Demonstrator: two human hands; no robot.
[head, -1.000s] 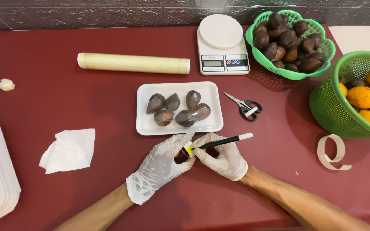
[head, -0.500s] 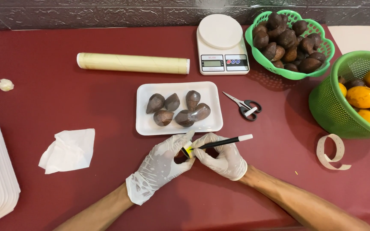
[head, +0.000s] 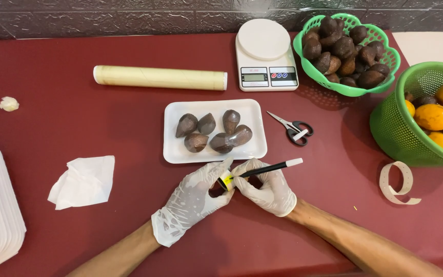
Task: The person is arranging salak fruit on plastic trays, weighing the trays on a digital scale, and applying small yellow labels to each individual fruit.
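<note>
Centre frame, we note a white tray [head: 173, 149] of five brown scaly fruits, scissors [head: 294, 128] right of it. Below, our left hand [head: 193, 197] pinches a small yellow label roll [head: 226, 180]; our right hand [head: 267, 187] grips a black pen [head: 270, 169].

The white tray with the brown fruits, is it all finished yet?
Not yet. Five brown fruits already sit in the white tray. Right now the left hand holds a small yellow label roll while the right hand writes on it with a black pen. The tray is unwrapped; the wrap roll lies untouched.
</note>
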